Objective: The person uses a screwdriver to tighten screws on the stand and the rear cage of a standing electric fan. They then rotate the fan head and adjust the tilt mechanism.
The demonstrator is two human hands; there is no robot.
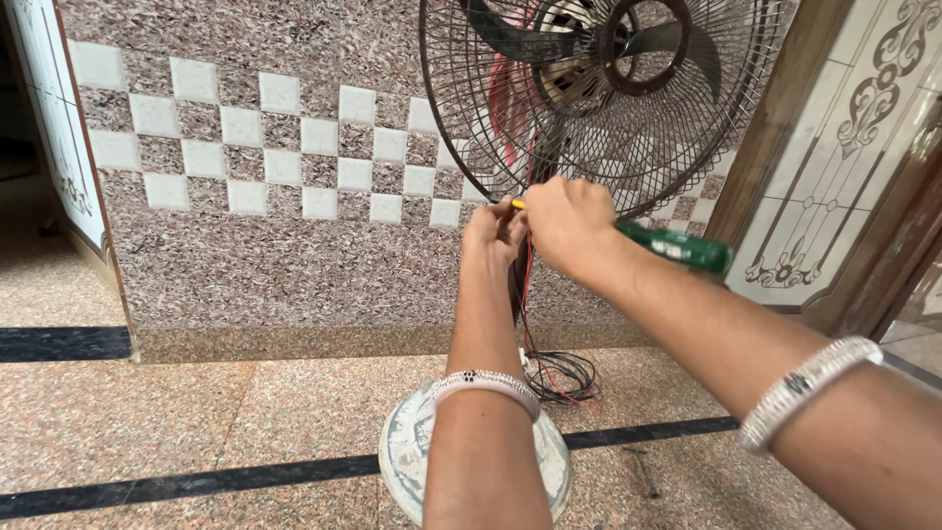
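On the far left, a door [54, 147] with a curly pattern is cut off by the picture's edge. Next comes a speckled pink wall [275, 265] with a band of white square tiles [265, 147]. The floor [147, 422] below is pink stone with dark stripes.

In the middle stands a fan [599, 88] with a dark wire cage. Its top is cut off, so only part of the blades shows. Its round white base [407, 456] sits on the floor, but the left arm covers most of it. The pole of the fan is almost fully hidden behind the two hands.

The left hand [494, 234] is curled up just under the cage. Its fingers are pinched together near a small yellow tip [516, 204], which pokes out between the two hands. It is hard to see just what those fingers are pinching. Thin red and black wires [559, 378] hang down beside this hand and lie in a loop on the floor by the base.

The right hand [567, 224] is closed in a fist around a tool. The green handle [682, 248] sticks out to the right of the fist, and the middle of the tool is hidden inside it. Both wrists wear white bracelets [810, 388].

On the far right there is another patterned door [844, 177] in a brown wooden frame, also cut off.
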